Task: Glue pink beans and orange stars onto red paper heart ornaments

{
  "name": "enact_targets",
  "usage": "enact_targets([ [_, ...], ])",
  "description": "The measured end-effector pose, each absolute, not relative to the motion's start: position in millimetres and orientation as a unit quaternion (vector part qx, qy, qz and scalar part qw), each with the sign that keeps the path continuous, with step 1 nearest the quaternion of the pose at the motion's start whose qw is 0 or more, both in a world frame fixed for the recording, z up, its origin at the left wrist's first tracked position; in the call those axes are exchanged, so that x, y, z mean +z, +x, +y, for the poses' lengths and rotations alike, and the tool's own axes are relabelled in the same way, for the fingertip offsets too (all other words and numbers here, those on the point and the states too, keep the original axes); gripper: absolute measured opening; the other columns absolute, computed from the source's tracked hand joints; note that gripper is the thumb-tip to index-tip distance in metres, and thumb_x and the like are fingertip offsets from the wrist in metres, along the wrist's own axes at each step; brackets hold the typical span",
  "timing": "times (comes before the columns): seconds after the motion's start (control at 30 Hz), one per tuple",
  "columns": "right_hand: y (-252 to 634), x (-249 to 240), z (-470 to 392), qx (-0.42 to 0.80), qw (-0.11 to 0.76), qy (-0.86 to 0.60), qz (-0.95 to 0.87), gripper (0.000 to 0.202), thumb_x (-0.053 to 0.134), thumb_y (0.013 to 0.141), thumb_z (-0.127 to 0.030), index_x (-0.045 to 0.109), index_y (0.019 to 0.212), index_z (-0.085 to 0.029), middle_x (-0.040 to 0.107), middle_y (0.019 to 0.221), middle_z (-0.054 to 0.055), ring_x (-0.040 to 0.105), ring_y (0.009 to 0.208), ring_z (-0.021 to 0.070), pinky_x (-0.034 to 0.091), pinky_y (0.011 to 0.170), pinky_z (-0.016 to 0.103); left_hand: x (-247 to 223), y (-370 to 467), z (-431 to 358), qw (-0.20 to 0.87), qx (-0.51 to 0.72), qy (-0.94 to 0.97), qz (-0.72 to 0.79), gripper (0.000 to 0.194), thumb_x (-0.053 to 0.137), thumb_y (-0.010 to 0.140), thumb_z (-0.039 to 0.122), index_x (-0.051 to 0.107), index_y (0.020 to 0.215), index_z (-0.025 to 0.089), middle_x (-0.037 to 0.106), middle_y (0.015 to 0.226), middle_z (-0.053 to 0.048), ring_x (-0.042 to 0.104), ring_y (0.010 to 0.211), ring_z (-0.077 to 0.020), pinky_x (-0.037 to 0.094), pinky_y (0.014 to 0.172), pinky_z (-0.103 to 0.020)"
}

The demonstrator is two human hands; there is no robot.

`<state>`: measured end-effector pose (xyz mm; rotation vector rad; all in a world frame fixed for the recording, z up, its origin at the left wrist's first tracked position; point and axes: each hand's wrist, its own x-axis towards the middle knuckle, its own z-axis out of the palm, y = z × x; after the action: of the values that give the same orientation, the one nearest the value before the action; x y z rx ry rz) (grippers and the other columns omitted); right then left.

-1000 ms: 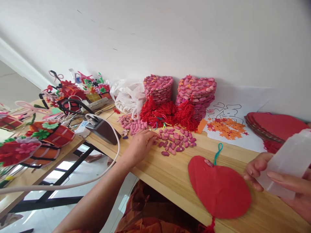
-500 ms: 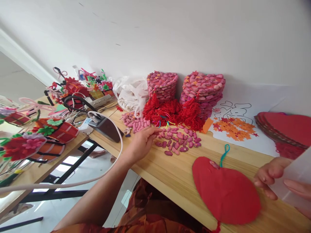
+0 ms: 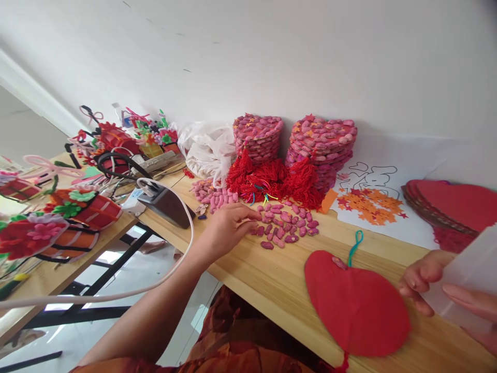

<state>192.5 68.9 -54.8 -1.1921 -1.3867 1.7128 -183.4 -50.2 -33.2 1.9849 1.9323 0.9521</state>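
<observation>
My left hand point(image 3: 227, 230) is at the left edge of a spread of pink-dyed peanuts point(image 3: 287, 217), thumb and forefinger slightly apart, with no peanut visible between them. My right hand point(image 3: 430, 280), at the right edge, is wrapped round a translucent white plastic container point(image 3: 471, 274), partly out of view. Between the hands, a red heart-shaped card point(image 3: 357, 311) lies flat near the table's front edge. It has a teal loop point(image 3: 354, 248) at its notch and a red tassel at its tip. A single peanut point(image 3: 339, 263) rests on the card by the notch.
Two stacks of peanut-covered hearts point(image 3: 258, 137) with red tassels point(image 3: 272, 178) stand against the wall, beside a white plastic bag point(image 3: 205, 150). Orange stars point(image 3: 370, 205) lie on paper; plain red hearts point(image 3: 458, 202) are piled right. A white cable point(image 3: 190, 228) crosses my left forearm.
My left thumb and forefinger have moved a little farther apart at the peanuts. The view has shifted slightly; the right hand keeps its hold on the container.
</observation>
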Motion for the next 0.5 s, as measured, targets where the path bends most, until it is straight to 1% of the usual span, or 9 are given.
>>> enact_targets([
  [0.1, 197.6, -51.6, 62.3, 0.675, 0.302, -0.436, -0.512, 0.024, 0.083, 0.055, -0.047, 0.072, 0.063, -0.027, 0.062, 0.062, 0.006, 0.061, 0.053, 0.0237, 0.050, 0.044, 0.033, -30.5, -172.0, -33.3, 0.060, 0.264, 0.733, 0.623, 0.013, 0.062, 0.092, 0.023, 0.074, 0.091, 0.020, 0.073, 0.093, -0.005, 0.064, 0.089, -0.0197, 0.049, 0.084, -0.034],
  [0.13, 200.6, -52.1, 62.4, 0.680, 0.295, -0.432, -0.515, 0.021, 0.081, 0.060, -0.045, 0.072, 0.067, -0.027, 0.064, 0.066, 0.006, 0.062, 0.057, 0.0243, 0.052, 0.047, 0.033, -29.4, -168.6, -27.4, 0.041, 0.235, 0.747, 0.620, 0.013, 0.062, 0.092, 0.023, 0.074, 0.090, 0.020, 0.073, 0.092, -0.006, 0.062, 0.089, -0.0207, 0.047, 0.084, -0.035],
  [0.2, 204.8, -52.0, 63.7, 0.682, 0.280, -0.425, -0.526, 0.018, 0.079, 0.064, -0.043, 0.072, 0.071, -0.028, 0.065, 0.069, 0.006, 0.064, 0.064, 0.0263, 0.054, 0.053, 0.034, -27.4, -162.8, -16.7, 0.011, 0.178, 0.765, 0.619, 0.013, 0.063, 0.091, 0.025, 0.075, 0.089, 0.020, 0.072, 0.091, -0.007, 0.059, 0.090, -0.0229, 0.045, 0.083, -0.037],
  [0.27, 204.6, -48.5, 63.6, 0.676, 0.265, -0.432, -0.534, 0.021, 0.081, 0.062, -0.044, 0.072, 0.071, -0.027, 0.065, 0.068, 0.007, 0.065, 0.067, 0.0289, 0.055, 0.055, 0.036, -25.5, -158.2, -8.6, 0.001, 0.135, 0.773, 0.620, 0.012, 0.064, 0.090, 0.025, 0.075, 0.089, 0.021, 0.071, 0.089, -0.007, 0.057, 0.092, -0.0246, 0.043, 0.084, -0.039],
  [0.37, 197.6, -37.4, 58.9, 0.658, 0.264, -0.462, -0.533, 0.027, 0.083, 0.057, -0.047, 0.072, 0.069, -0.025, 0.065, 0.068, 0.009, 0.063, 0.064, 0.0287, 0.054, 0.054, 0.037, -23.5, -153.6, -2.3, 0.009, 0.109, 0.779, 0.618, 0.012, 0.064, 0.089, 0.022, 0.076, 0.087, 0.022, 0.071, 0.088, -0.007, 0.056, 0.094, -0.0250, 0.040, 0.086, -0.041],
  [0.5, 191.1, -25.4, 49.6, 0.667, 0.265, -0.456, -0.526, 0.027, 0.083, 0.060, -0.045, 0.072, 0.073, -0.025, 0.067, 0.071, 0.008, 0.064, 0.067, 0.0279, 0.054, 0.058, 0.035, -24.1, -151.8, -0.4, 0.017, 0.113, 0.786, 0.608, 0.012, 0.064, 0.087, 0.020, 0.075, 0.083, 0.023, 0.072, 0.086, -0.005, 0.058, 0.092, -0.0242, 0.037, 0.086, -0.041],
])
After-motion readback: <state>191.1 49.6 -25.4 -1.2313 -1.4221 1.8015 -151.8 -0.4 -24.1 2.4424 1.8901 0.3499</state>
